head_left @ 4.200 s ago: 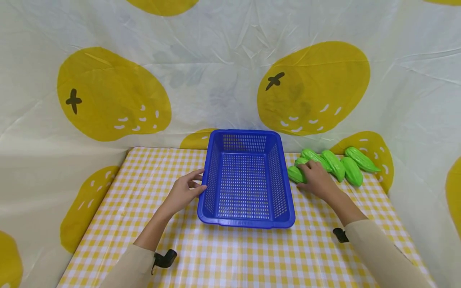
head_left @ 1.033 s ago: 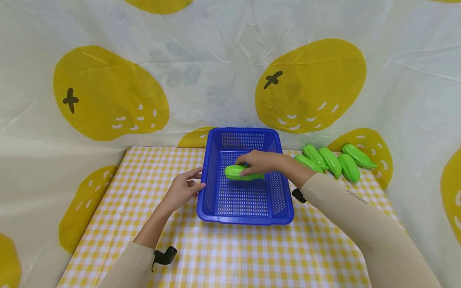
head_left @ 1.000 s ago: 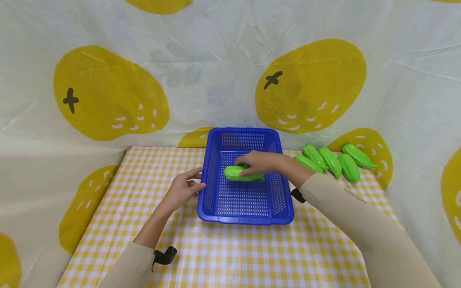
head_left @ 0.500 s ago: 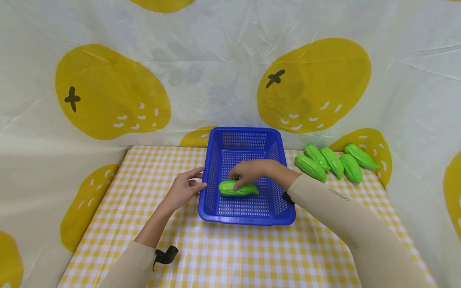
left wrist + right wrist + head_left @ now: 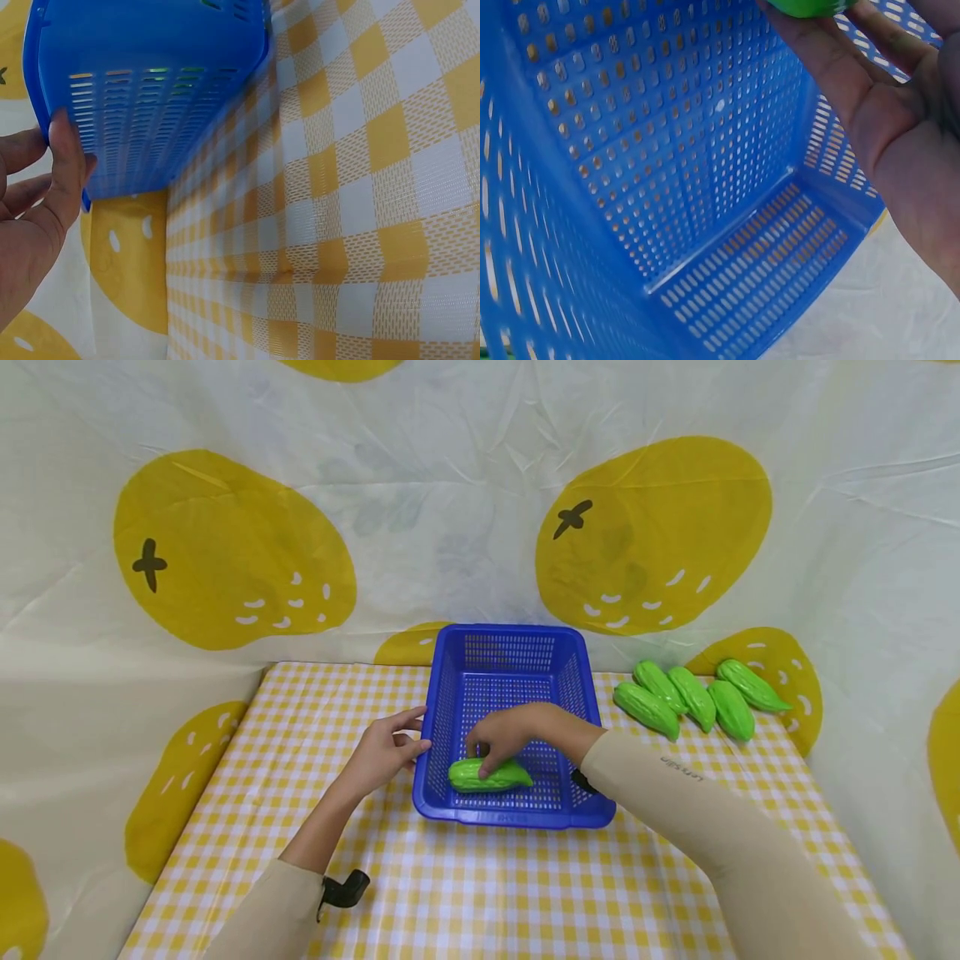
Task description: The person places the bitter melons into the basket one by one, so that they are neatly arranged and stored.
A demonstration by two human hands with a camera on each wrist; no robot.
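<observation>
In the head view, a blue plastic mesh basket stands on the table. My right hand reaches down into it and grips a light green, ridged bitter melon, thumb on the near side. This melon lies crosswise low in the basket's near left part, its pointed end to the right. The right wrist view shows just a bit of the melon at my fingers. My left hand touches the basket's left rim, thumb and fingers spread apart. In the left wrist view, these fingers rest against the rim and outer wall.
Several more bitter melons lie grouped on the table right of the basket. A yellow and white checked cloth covers the table. Behind it hangs a pale sheet with big yellow fruit prints, close to the basket's far side.
My right hand has carried one melon from the group on the right into the basket, then moved it toward the near left. My left hand has stayed at the rim.
</observation>
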